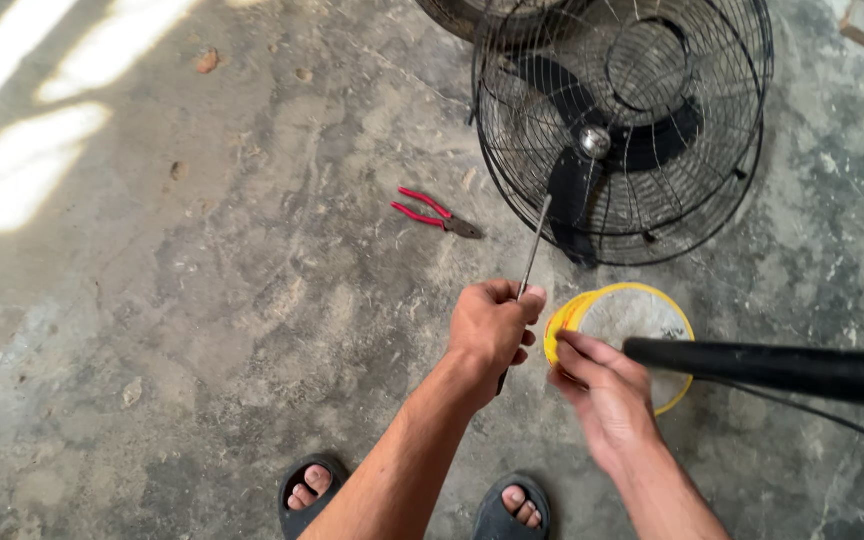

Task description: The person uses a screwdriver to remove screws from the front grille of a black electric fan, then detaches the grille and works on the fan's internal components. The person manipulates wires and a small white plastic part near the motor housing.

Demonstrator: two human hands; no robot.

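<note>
On rough concrete — left hand (492, 325) clamps thin steel rod (535, 245); right hand (602, 395) pinches round yellow tub (632, 315).

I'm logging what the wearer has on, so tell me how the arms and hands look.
Both forearms are bare: no sleeves in view, no gloves, no watch or rings visible on the left hand or right hand. The right hand is slightly blurred. Dark open-toed sandals are on the feet.

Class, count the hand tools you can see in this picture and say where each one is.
2. Red-handled pliers lie on the concrete floor, left of the fan. A long metal tool, perhaps a screwdriver, is gripped in the left hand. Others may lie out of view.
</note>
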